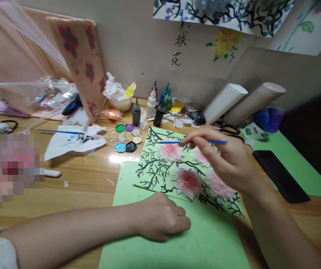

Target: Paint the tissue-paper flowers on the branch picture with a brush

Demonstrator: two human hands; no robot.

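My right hand (222, 157) pinches a thin blue paintbrush (218, 142) over the upper part of a green painting (157, 175). The brush tip points left, close to the black branches there; I cannot tell whether it touches. The painting carries black branches and several fluffy pink-and-white flowers (188, 182), one with a darker red centre. My left hand (164, 218) lies as a closed fist on a plain green sheet (138, 254), just below the painting's lower edge. Nothing shows in that fist. Left of the painting sits a paint palette (122, 137) with green, purple, blue and black wells.
Several paint bottles (150, 107) stand behind the palette, beside a bowl of crumpled paper (119, 98). A stained tissue (76, 142) with another brush lies left. On the right are a black phone-like slab (280, 175), scissors (230, 129) and two leaning rolls (226, 102).
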